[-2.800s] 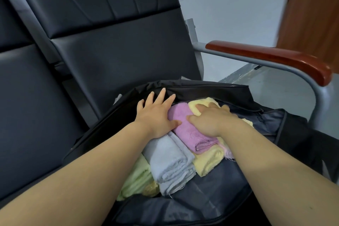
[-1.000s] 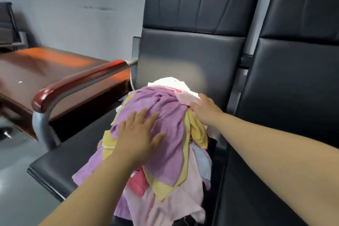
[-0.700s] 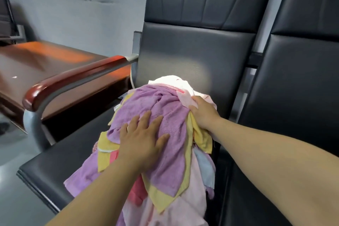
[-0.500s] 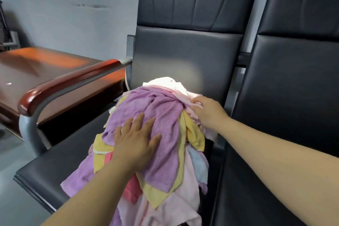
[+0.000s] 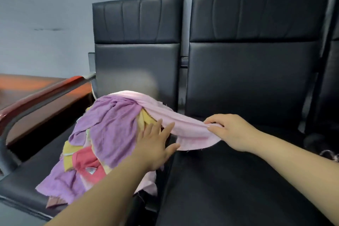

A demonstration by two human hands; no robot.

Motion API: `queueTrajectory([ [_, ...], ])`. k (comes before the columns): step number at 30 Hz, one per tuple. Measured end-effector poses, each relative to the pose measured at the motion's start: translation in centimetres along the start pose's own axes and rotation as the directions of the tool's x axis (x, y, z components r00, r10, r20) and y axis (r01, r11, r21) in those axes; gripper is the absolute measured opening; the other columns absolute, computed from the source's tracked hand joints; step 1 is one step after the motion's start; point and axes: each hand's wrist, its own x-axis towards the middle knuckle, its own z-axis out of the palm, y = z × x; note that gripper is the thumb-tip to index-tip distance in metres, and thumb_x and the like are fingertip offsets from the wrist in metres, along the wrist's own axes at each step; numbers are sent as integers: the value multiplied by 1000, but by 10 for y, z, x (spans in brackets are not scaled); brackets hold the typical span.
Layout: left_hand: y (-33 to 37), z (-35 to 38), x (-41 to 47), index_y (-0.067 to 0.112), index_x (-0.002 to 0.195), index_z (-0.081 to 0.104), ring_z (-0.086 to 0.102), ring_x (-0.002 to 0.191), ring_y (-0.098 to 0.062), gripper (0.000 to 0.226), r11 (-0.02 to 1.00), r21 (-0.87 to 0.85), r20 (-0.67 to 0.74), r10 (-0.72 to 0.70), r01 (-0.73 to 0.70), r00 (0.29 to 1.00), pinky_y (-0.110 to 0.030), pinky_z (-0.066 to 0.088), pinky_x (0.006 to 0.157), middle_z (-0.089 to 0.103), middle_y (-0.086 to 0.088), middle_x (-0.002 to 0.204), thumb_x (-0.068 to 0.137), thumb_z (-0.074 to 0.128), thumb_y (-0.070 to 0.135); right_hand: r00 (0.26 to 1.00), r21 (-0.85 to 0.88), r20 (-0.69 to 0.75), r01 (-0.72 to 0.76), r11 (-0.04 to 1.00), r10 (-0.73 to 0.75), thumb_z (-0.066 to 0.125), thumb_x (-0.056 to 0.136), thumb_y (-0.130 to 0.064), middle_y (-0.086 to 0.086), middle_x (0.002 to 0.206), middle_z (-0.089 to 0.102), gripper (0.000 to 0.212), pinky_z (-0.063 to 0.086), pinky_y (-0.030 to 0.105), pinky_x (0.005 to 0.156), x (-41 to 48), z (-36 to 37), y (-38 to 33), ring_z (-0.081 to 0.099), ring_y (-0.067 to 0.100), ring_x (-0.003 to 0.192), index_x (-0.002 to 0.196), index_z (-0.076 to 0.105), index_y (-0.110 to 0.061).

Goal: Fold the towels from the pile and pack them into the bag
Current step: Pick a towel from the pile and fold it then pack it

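A heap of loose towels (image 5: pixel 108 130), purple, yellow, red and pink, lies on the left black seat. A pale pink towel (image 5: pixel 183 124) stretches from the top of the heap out to the right, over the gap between the two seats. My right hand (image 5: pixel 229 132) pinches the right end of this pink towel above the middle seat. My left hand (image 5: pixel 156 145) lies flat with spread fingers on the right flank of the heap, beside the pink towel. The bag is out of view.
Two black padded seats (image 5: pixel 238 180) stand side by side against a grey wall. A red-brown wooden armrest (image 5: pixel 42 97) on a metal tube bounds the left seat. A brown table (image 5: pixel 27 84) stands further left. Something dark sits at the far right edge (image 5: pixel 328 152).
My right hand has taken hold of the pink towel at the top of the heap and drawn it rightward over the middle seat. My left hand slid to the heap's right side.
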Motion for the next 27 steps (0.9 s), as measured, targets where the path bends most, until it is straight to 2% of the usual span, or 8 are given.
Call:
queueTrajectory([
  [4, 59, 21, -5, 50, 157, -3, 1, 156, -28, 74, 985, 33, 140, 165, -171, 976, -53, 8, 124, -1, 2, 170, 96, 31, 73, 996, 4, 39, -79, 997, 79, 56, 102, -38, -27, 110, 66, 19, 50, 16, 80, -69, -23, 39, 61, -10, 95, 115, 68, -44],
  [8, 111, 43, -20, 43, 159, 8, 11, 153, -27, 71, 934, 24, 286, 337, -358, 897, -49, 12, 123, 14, 3, 168, 99, 36, 67, 974, -6, 130, -186, 982, 186, 59, 100, -34, -27, 80, 65, 14, 47, 12, 55, -136, -37, 88, 63, -9, 70, 108, 71, -36],
  [12, 140, 66, -30, 44, 159, 6, 2, 156, -25, 68, 894, 44, 405, 392, -446, 826, -48, 6, 125, 5, 3, 170, 100, 31, 67, 918, -267, 222, -267, 926, 329, 56, 94, -46, -19, 97, 63, 14, 53, 24, 78, -164, -29, 131, 61, -1, 88, 105, 64, -44],
  [14, 143, 71, -31, 45, 159, 6, 0, 156, -25, 69, 894, 48, 375, 398, -446, 838, -49, 5, 125, 5, 3, 169, 99, 30, 70, 938, -364, 163, -233, 902, 308, 55, 93, -50, -17, 113, 53, 28, 50, 35, 92, -168, -18, 138, 52, 10, 105, 119, 60, -43],
  [17, 140, 74, -31, 45, 155, 23, 17, 151, -28, 69, 883, 31, 215, 451, -468, 866, -48, 18, 122, 21, 0, 163, 93, 34, 73, 987, -324, 136, -33, 945, 82, 52, 93, -52, -16, 120, 47, 36, 45, 34, 98, -177, -1, 122, 45, 13, 111, 126, 60, -41],
  [21, 139, 75, -47, 35, 128, 56, 52, 103, -17, 41, 819, -95, -21, 567, -566, 823, -38, 48, 87, 51, 9, 116, 93, 55, 57, 962, -251, 265, 131, 959, -62, 37, 91, -60, -22, 127, 57, 47, 45, 32, 103, -189, 25, 123, 52, 9, 118, 126, 62, -42],
  [24, 134, 81, -62, 31, 120, 58, 51, 93, -12, 28, 765, -175, 45, 635, -620, 771, -30, 47, 81, 54, 12, 106, 97, 56, 48, 987, -247, 95, 152, 957, -133, 46, 95, -51, -26, 118, 64, 31, 52, 31, 95, -191, 42, 138, 58, 6, 109, 119, 66, -44],
  [27, 130, 91, -68, 27, 112, 64, 53, 88, -14, 17, 749, -138, -53, 648, -648, 760, -25, 45, 77, 56, 9, 101, 99, 57, 36, 979, -259, -58, 175, 950, -196, 50, 95, -44, -26, 109, 67, 27, 57, 30, 84, -191, 54, 144, 64, 7, 98, 114, 69, -44],
])
